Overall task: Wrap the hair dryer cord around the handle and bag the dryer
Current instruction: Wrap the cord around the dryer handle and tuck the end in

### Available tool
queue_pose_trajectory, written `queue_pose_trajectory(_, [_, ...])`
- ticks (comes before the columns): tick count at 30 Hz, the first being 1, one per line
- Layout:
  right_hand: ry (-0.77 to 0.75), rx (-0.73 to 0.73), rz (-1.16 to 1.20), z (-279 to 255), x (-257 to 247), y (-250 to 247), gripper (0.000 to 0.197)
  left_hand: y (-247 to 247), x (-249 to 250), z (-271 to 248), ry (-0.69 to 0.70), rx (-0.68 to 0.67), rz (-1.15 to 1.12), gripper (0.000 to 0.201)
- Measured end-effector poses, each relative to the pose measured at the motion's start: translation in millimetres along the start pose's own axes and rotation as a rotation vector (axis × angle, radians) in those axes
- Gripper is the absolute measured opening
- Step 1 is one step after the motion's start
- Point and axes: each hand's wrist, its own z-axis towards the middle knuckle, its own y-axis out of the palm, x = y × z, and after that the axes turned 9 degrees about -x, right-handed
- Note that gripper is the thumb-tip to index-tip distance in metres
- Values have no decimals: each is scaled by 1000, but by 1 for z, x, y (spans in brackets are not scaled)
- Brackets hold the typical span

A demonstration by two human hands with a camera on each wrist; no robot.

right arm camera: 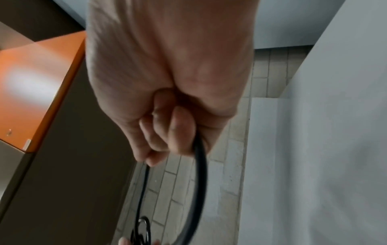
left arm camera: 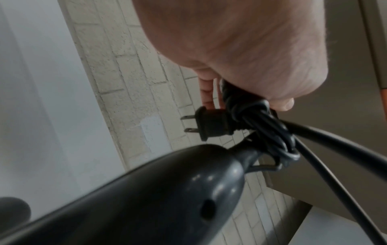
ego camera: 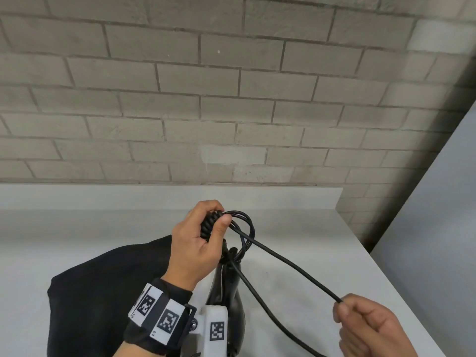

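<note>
The black hair dryer point(ego camera: 227, 287) hangs with its handle end up, partly hidden by my left wrist. My left hand point(ego camera: 213, 215) grips a tight bundle of wound cord point(ego camera: 209, 226) above the handle end. In the left wrist view the plug point(left arm camera: 211, 123) sticks out of that bundle beside the dryer body point(left arm camera: 146, 199). A loose loop of cord point(ego camera: 291, 264) runs out to the lower right, where my right hand point(ego camera: 343, 309) pinches it taut. The right wrist view shows my right hand point(right arm camera: 184, 132) curled round the cord point(right arm camera: 201, 165). The black bag point(ego camera: 98, 292) lies on the table, left of the dryer.
The white table point(ego camera: 309, 228) ends at a grey brick wall point(ego camera: 231, 99) behind and has its right edge near my right hand. A grey panel point(ego camera: 438, 202) stands off to the right. An orange surface point(right arm camera: 31, 82) shows in the right wrist view.
</note>
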Motion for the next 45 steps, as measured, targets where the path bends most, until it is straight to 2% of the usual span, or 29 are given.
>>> queue_pose_trajectory(2, [-3, 59, -87, 2, -8, 0, 74, 3, 4, -1, -17, -18, -60, 16])
queue_pose_trajectory(4, [-85, 177, -240, 9, -7, 1, 74, 8, 7, -2, -37, -22, -119, 9])
queue_pose_trajectory(5, [-128, 248, -322, 15, -1, 0, 66, 10, 8, -3, -46, -21, -134, 8])
queue_pose_trajectory(7, [-240, 393, -462, 23, 14, 3, 28, 14, 11, -5, -49, -10, -134, 10])
queue_pose_trajectory(8, [-291, 498, -550, 26, 20, 8, 25, 15, 11, -5, -45, -2, -124, 9])
queue_pose_trajectory(9, [-370, 595, -643, 28, 26, 14, 30, 16, 12, -5, -41, 6, -114, 9])
queue_pose_trajectory(10, [-481, 650, -705, 29, 29, 22, 29, 16, 13, -5, -39, 14, -105, 10])
queue_pose_trajectory(11, [-612, 650, -728, 29, 28, 36, 23, 16, 13, -5, -38, 21, -99, 11])
queue_pose_trajectory(13, [-726, 480, -797, 28, 26, 65, 14, 16, 13, -5, -36, 30, -89, 12])
queue_pose_trajectory(17, [-473, 66, -949, 39, 30, 94, 15, 17, 16, -5, -29, 27, -86, 12])
queue_pose_trajectory(19, [-420, -82, -831, 45, 29, 98, 11, 17, 18, -6, -24, 22, -82, 12])
queue_pose_trajectory(20, [-412, -110, -724, 45, 26, 100, 13, 16, 18, -7, -25, 21, -84, 12])
queue_pose_trajectory(24, [-471, 14, -490, 43, 13, 92, 18, 8, 13, -6, -8, 27, -62, 13])
queue_pose_trajectory(27, [-511, 49, -504, 36, 7, 72, 20, 5, 11, -6, -31, 40, -72, 13])
queue_pose_trajectory(30, [-463, 42, -704, 29, 9, 43, 36, 5, 11, -7, -56, 35, -97, 13])
queue_pose_trajectory(33, [-379, 66, -952, 29, 29, 13, 34, 5, 12, -7, -57, 23, -111, 13])
queue_pose_trajectory(37, [-355, 34, -1417, 33, 64, -17, 48, 8, 15, -7, -61, 8, -135, 13])
queue_pose_trajectory(40, [-364, -14, -1474, 36, 78, -21, 49, 11, 17, -8, -54, -15, -141, 13])
queue_pose_trajectory(42, [-455, -5, -1376, 36, 68, -3, 36, 12, 18, -8, -47, -28, -135, 13])
queue_pose_trajectory(45, [-873, 167, -1158, 33, 37, 35, 16, 14, 19, -9, -34, -43, -126, 14])
